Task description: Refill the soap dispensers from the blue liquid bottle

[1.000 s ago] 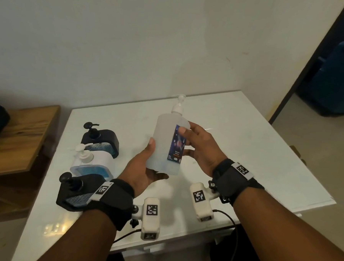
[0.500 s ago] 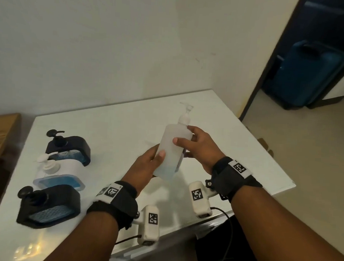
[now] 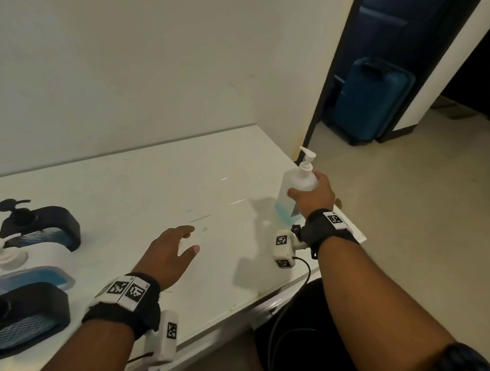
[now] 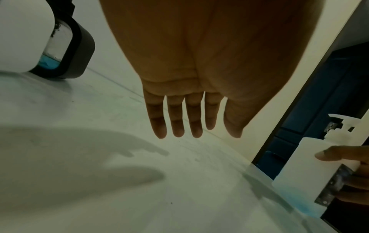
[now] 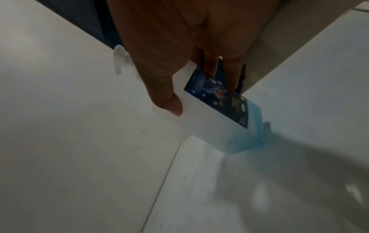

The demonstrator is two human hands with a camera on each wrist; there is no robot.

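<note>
Translucent white plastic pump bottle point(image 3: 294, 188), the one carrying the blue liquid, stands at about 3 o'clock on the glossy white table point(image 3: 159, 181), close to its right-hand edge. Only a thin band of blue shows at its base; the rest of the body looks empty. The right hand point(image 3: 313, 193) grasps it near the shoulder, thumb on the near face and fingers point(image 5: 229, 74) wrapped over the label side. Whether the base already touches the table I cannot tell, though it looks at or just above the surface. The left hand point(image 3: 169, 251) hovers over the middle of the table, fingers straight and spread, holding nothing.

At 9 o'clock sit three squat dispensers: a black one with a black pump point(image 3: 41, 224) farthest back, a white one with a white pump point(image 3: 26, 264) in the middle, and a second black one point(image 3: 18, 321) nearest. Blue liquid shows through the windows of the back two; the nearest one's window looks bluish too, but its level is unclear. All three have their pumps on.

My judgement: the pouring is probably finished, and the bottle is being set aside. Remaining work, if any, is letting go.

The bottle's dark blue label point(image 5: 219, 100) carries white and orange print, too blurred to read. Square black-and-white markers point(image 3: 126, 288) sit on the wristbands.
</note>
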